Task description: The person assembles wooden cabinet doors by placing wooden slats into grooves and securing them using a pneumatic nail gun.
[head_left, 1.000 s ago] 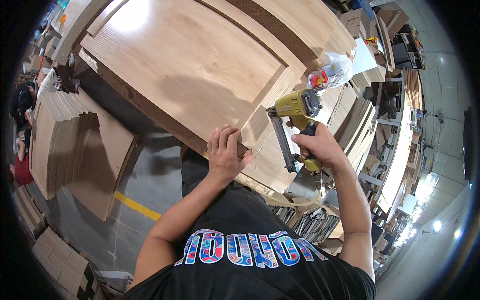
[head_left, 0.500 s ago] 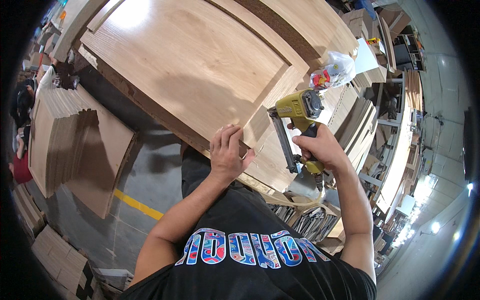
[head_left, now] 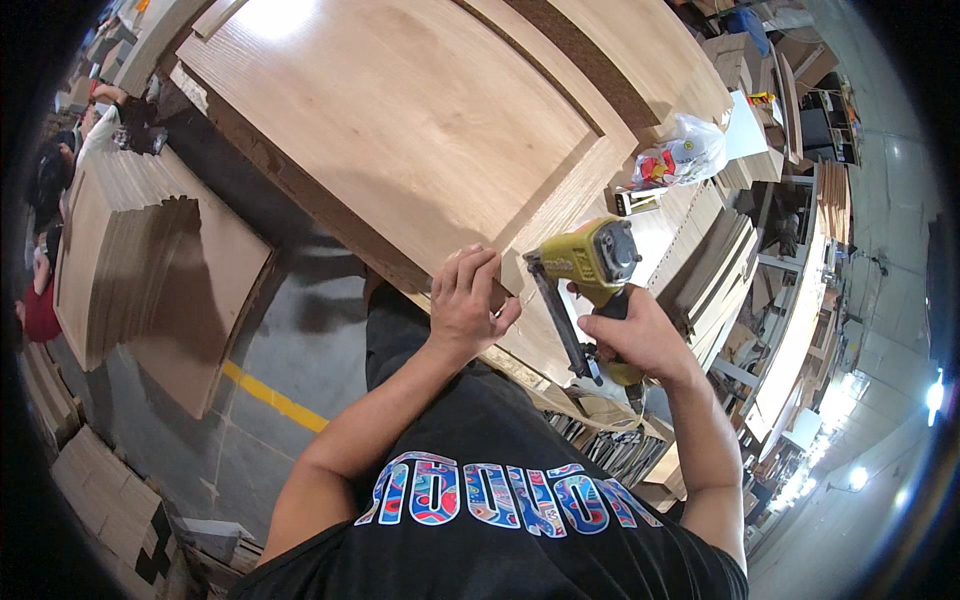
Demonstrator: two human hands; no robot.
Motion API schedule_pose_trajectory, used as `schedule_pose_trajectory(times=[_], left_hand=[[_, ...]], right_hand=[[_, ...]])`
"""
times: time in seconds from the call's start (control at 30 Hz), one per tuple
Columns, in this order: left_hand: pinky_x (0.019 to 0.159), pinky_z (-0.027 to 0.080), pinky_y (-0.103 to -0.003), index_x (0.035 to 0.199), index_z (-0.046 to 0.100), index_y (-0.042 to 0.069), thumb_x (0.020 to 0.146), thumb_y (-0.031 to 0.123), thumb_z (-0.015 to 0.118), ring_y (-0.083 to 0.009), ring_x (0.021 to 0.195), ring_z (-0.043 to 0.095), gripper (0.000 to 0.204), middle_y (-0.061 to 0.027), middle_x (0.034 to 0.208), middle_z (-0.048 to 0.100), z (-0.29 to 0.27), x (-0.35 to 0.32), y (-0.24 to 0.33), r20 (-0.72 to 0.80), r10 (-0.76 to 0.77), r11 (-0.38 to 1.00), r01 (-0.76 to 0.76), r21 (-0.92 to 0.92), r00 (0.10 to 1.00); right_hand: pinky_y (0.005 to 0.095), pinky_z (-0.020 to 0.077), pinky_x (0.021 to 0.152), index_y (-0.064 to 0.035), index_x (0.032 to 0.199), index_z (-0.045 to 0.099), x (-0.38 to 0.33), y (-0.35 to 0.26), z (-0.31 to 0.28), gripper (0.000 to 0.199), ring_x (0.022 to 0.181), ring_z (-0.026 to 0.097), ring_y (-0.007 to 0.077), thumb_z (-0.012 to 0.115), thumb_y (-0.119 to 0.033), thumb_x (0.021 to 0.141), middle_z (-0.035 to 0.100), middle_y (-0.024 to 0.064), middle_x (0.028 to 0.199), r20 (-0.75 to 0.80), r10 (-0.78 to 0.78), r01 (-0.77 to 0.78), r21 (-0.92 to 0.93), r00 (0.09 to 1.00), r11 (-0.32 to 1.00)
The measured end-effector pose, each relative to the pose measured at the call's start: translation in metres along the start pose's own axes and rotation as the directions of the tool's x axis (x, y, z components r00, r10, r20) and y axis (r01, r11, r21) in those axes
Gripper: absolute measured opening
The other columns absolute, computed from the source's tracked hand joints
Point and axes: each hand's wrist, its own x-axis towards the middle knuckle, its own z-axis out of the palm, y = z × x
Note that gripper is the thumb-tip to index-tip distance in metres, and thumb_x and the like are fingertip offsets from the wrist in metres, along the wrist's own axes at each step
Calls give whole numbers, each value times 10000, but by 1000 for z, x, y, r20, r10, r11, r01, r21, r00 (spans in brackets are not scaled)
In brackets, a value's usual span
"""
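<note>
A light wood-grain panel point(head_left: 400, 120) with raised frame strips along its edges lies flat on a stack in front of me. My left hand point(head_left: 468, 305) grips its near corner, fingers bent over the top and thumb to the right. My right hand point(head_left: 640, 340) is wrapped round the handle of a yellow and black pneumatic nail gun point(head_left: 590, 255). The gun's nose is just right of the panel's near corner and its magazine slants down toward me. Whether the nose touches the wood I cannot tell. An air hose runs from the gun's lower end.
A plastic bag point(head_left: 685, 150) and a small box point(head_left: 637, 202) sit beyond the gun. Stacked boards point(head_left: 715, 265) stand at the right; grooved boards point(head_left: 130, 250) lean at the left above a yellow floor line point(head_left: 275, 395). Another person in red point(head_left: 40, 310) is at far left.
My right hand has brought the nail gun down and slightly left, nearer the panel's corner. My left hand keeps its hold on the corner. The view has shifted slightly.
</note>
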Motion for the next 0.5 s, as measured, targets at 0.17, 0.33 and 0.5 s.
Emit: schedule_pose_trajectory(times=[0.17, 0.33, 0.5], left_hand=[[1254, 393, -487, 1430, 651, 53, 811, 346, 903, -327, 1492, 534, 729, -96, 1472, 620, -2, 0, -1, 25, -1, 1000, 1, 16, 1000], [1255, 386, -493, 1438, 646, 49, 829, 385, 898, -332, 1492, 528, 740, -108, 1483, 611, 0, -1, -2, 48, -11, 999, 10, 32, 999], [1196, 392, -490, 1421, 656, 42, 876, 450, 871, -320, 1475, 522, 715, -123, 1493, 607, -3, -3, 2, 102, -22, 996, 13, 87, 995]], right_hand=[[316, 544, 615, 144, 1338, 679, -3, -4, 11, 552, 671, 678, 120, 788, -245, 962, 731, 66, 814, 28, 24, -22, -58, 999, 998], [299, 540, 585, 82, 1243, 706, -3, -2, 15, 432, 635, 654, 105, 830, -217, 957, 699, 30, 783, -1, 34, -34, -29, 999, 999], [333, 541, 603, 107, 1248, 707, -5, 5, 12, 473, 653, 667, 130, 822, -243, 951, 719, 57, 790, 6, 55, -54, -68, 998, 996]])
